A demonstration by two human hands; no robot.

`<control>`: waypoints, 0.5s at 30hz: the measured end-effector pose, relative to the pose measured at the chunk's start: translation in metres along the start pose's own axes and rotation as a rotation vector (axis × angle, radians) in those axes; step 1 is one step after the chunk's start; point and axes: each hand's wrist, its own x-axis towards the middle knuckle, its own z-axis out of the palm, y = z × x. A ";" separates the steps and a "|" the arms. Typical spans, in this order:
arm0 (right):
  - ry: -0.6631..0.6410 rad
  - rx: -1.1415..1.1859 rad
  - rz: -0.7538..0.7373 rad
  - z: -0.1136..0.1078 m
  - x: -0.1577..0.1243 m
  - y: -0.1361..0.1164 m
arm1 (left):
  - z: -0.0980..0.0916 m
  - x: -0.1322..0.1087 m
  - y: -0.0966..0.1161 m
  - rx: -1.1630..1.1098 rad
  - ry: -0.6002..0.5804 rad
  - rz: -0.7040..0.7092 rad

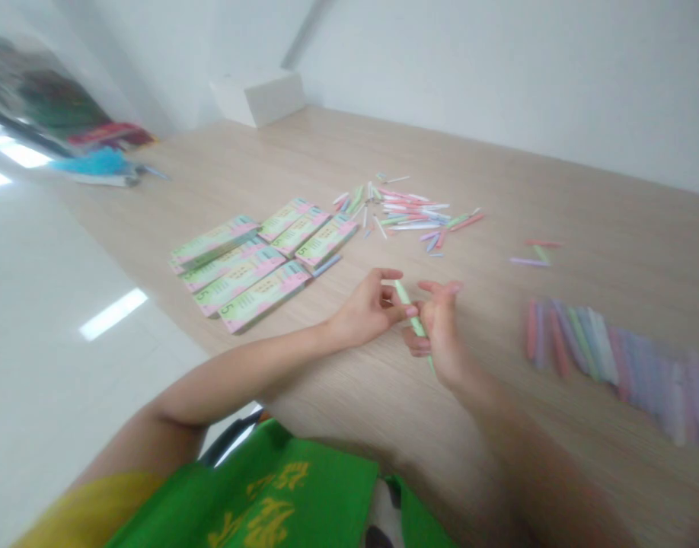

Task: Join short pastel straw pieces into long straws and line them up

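Observation:
A light green pen point(416, 326) slants between my two hands above the table. With thumb and fingers, my left hand point(368, 307) pinches its upper part. My right hand point(445, 331) has its lower fingers curled around the pen's lower part, while the thumb and index finger stick out apart from it. To the left lie several green and pink boxes point(266, 293) in two groups. One bluish pen point(327, 265) rests beside the nearer box of the right-hand group.
A loose pile of pastel pens and pen parts point(415, 209) spreads beyond my hands. At right is a blurred row of pens point(629, 365), with a few single pieces point(535, 251) behind it. A white box point(263, 99) stands against the wall; a blue item point(101, 164) lies at far left.

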 end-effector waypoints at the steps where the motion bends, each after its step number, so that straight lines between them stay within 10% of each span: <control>1: 0.028 0.042 0.009 0.001 -0.003 -0.005 | 0.002 -0.001 0.002 -0.046 0.023 -0.005; 15: 0.004 0.347 0.131 0.007 -0.009 -0.021 | 0.011 -0.020 0.029 0.034 0.077 0.051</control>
